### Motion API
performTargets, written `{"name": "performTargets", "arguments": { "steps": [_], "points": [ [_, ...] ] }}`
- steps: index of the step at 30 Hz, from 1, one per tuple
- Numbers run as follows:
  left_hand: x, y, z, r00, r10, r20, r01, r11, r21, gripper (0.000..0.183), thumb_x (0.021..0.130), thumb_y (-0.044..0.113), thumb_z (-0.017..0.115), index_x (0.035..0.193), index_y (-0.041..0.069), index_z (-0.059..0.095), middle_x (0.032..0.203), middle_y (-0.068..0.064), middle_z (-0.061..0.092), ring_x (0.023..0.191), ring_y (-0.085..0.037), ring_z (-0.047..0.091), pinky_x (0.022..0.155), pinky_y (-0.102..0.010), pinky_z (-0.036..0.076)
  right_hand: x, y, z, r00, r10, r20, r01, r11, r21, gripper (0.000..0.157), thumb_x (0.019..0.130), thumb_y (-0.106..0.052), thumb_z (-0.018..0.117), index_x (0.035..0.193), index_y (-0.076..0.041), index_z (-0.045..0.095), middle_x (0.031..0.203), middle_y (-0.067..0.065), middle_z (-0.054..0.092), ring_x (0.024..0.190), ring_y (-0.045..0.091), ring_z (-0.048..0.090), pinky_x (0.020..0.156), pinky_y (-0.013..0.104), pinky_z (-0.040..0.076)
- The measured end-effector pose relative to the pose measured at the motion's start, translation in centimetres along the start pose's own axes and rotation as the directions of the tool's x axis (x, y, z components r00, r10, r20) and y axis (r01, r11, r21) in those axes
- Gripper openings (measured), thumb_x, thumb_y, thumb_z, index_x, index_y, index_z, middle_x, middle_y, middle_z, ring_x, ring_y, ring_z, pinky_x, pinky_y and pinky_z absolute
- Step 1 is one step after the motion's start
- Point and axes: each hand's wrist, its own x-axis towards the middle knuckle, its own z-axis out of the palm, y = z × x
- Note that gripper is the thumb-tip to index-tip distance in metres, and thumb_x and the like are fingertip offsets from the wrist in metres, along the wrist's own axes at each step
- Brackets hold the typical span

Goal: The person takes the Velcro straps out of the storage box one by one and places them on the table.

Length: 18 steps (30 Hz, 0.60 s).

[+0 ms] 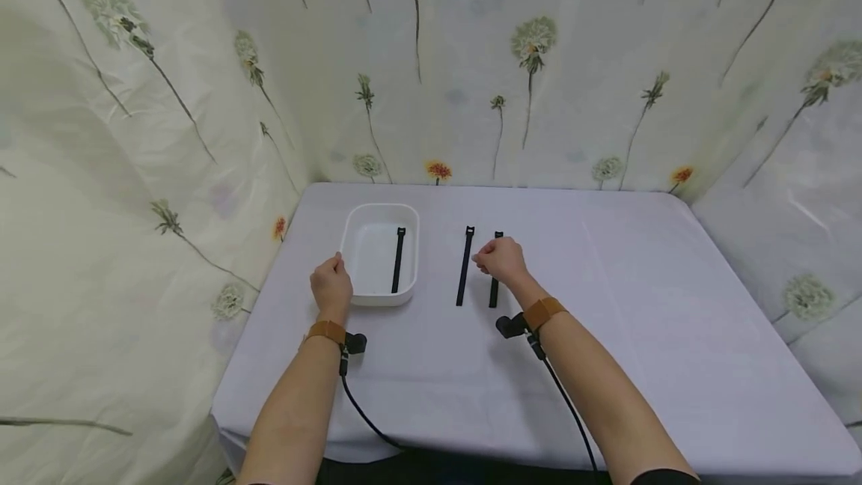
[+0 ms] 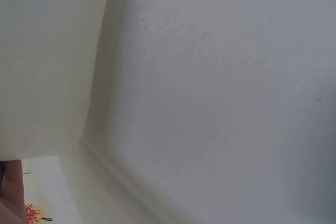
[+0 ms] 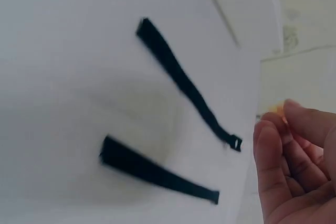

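Note:
My left hand [image 1: 331,284] grips the left rim of a white plastic tray [image 1: 380,301]. In the left wrist view, the tray's pale wall [image 2: 47,61] hides most of that hand [image 2: 11,195]. Inside the tray lies one black cable strap [image 1: 399,260] with a slotted end. Two more lie on the table: a middle strap [image 1: 465,266] and a right strap [image 1: 494,294]. Over the right strap's upper part hovers my right hand [image 1: 502,259]. Its fingers [image 3: 269,156] bend loosely, thumb near the index finger, with nothing seen between them.
A white cloth covers the table [image 1: 640,335]. Floral curtains [image 1: 465,81] hang behind it and at both sides. Each wrist carries a brown band [image 1: 544,313] with a small black camera [image 1: 510,325] and a cable [image 1: 569,403] running toward the front edge.

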Motion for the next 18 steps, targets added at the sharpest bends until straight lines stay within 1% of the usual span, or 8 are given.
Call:
{"name": "performTargets", "arguments": {
  "steps": [4, 6, 9, 12, 18],
  "points": [
    [0.2, -0.2, 0.1, 1.000, -0.016, 0.005, 0.016, 1.000, -0.012, 0.027, 0.101, 0.003, 0.055, 0.125, -0.005, 0.066, 0.126, -0.021, 0.067, 0.120, -0.034, 0.065, 0.097, -0.044, 0.057, 0.2, -2.0, 0.7, 0.999, -0.029, 0.030, 0.030, 1.000, -0.004, 0.020, 0.094, -0.019, 0.071, 0.095, 0.001, 0.074, 0.092, 0.016, 0.075, 0.072, 0.016, 0.066, 0.060, 0.022, 0.051],
    [0.2, -0.2, 0.2, 1.000, -0.028, 0.007, 0.028, 0.999, -0.016, 0.028, 0.101, 0.004, 0.055, 0.126, -0.004, 0.066, 0.127, -0.020, 0.067, 0.120, -0.034, 0.065, 0.097, -0.043, 0.057, 0.3, -3.0, 1.1, 0.998, -0.038, 0.043, 0.038, 0.999, -0.001, 0.021, 0.094, -0.020, 0.071, 0.096, 0.001, 0.074, 0.094, 0.016, 0.075, 0.073, 0.015, 0.065, 0.059, 0.022, 0.050],
    [0.2, -0.1, 0.1, 0.999, -0.035, 0.006, 0.035, 0.999, -0.008, 0.028, 0.101, 0.004, 0.055, 0.126, -0.003, 0.066, 0.126, -0.020, 0.068, 0.119, -0.034, 0.066, 0.097, -0.043, 0.057, 0.5, -4.5, 1.7, 0.997, -0.064, 0.052, 0.064, 0.998, 0.015, 0.019, 0.093, -0.020, 0.072, 0.096, -0.001, 0.073, 0.092, 0.015, 0.075, 0.075, 0.017, 0.067, 0.062, 0.022, 0.054],
    [0.3, -0.1, 0.0, 0.999, -0.034, 0.005, 0.034, 0.999, 0.000, 0.028, 0.101, 0.004, 0.056, 0.126, -0.002, 0.066, 0.126, -0.020, 0.068, 0.119, -0.034, 0.066, 0.097, -0.043, 0.057, 0.6, -5.7, 2.4, 0.995, -0.090, 0.052, 0.089, 0.996, 0.022, 0.016, 0.092, -0.019, 0.073, 0.092, -0.003, 0.072, 0.091, 0.013, 0.074, 0.076, 0.018, 0.069, 0.065, 0.023, 0.057],
    [0.5, -0.2, 0.0, 0.999, -0.034, 0.001, 0.034, 0.999, 0.004, 0.028, 0.101, 0.004, 0.056, 0.126, -0.001, 0.067, 0.126, -0.019, 0.068, 0.119, -0.033, 0.066, 0.097, -0.043, 0.057, 0.7, -7.7, 3.4, 0.992, -0.110, 0.064, 0.109, 0.994, 0.013, 0.015, 0.093, -0.019, 0.073, 0.091, -0.004, 0.072, 0.091, 0.014, 0.074, 0.076, 0.020, 0.068, 0.066, 0.025, 0.058]
  ]
}}
